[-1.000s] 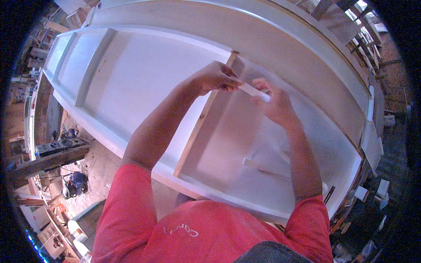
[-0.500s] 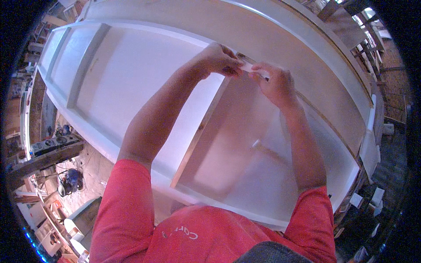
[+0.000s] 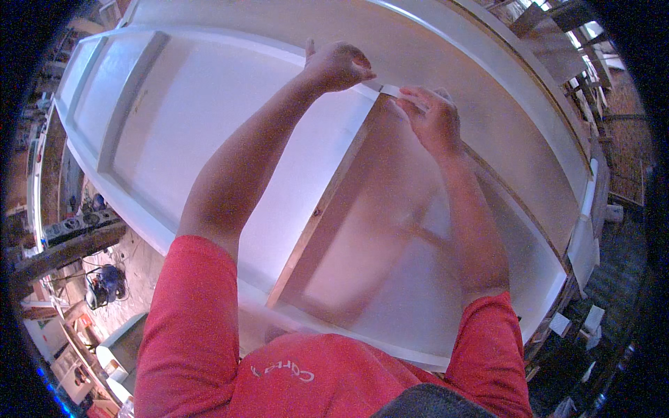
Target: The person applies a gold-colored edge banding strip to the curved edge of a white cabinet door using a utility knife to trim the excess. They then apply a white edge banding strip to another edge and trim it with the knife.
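Observation:
A long white boat hull [image 3: 209, 132] lies below me, open side up. A bare wooden rib [image 3: 327, 202] crosses its floor from the near edge to the far side. A strip of white tape [image 3: 387, 90] stretches between my two hands at the rib's far end. My left hand [image 3: 338, 64] is closed on one end of the strip. My right hand [image 3: 433, 120] pinches the other end and rests against the hull's far side.
The hull's far rim [image 3: 529, 90] curves to the right. A white crosswise seat board [image 3: 125, 104] sits toward the left end. Down on the floor at the left are a dark timber beam [image 3: 66, 251] and a small blue machine [image 3: 104, 284]. Small white boxes [image 3: 578, 322] lie at the right.
Both hands have moved away from me along the rib toward the hull's far side, carrying the tape strip with them. The view has tilted further over the hull.

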Action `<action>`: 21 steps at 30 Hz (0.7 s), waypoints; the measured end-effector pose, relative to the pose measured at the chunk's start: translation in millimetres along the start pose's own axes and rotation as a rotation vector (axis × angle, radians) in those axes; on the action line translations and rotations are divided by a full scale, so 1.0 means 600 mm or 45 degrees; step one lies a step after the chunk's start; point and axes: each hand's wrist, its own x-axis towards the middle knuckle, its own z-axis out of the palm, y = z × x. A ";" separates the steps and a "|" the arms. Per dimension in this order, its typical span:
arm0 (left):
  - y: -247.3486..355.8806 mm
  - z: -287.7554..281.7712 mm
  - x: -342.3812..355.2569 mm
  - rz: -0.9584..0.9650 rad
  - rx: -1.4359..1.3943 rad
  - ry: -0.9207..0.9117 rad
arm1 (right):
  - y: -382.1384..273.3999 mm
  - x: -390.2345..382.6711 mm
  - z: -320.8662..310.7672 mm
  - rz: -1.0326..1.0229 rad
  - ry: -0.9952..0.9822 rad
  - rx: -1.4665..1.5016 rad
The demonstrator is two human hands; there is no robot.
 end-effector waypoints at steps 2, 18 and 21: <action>0.002 -0.006 0.009 0.011 -0.004 -0.120 | 0.003 0.001 0.005 -0.010 0.016 0.009; -0.002 0.006 0.008 0.044 -0.161 -0.223 | 0.012 -0.009 0.018 -0.007 0.087 0.138; -0.002 0.005 0.007 0.042 -0.159 -0.228 | 0.013 -0.008 0.019 -0.032 0.087 0.106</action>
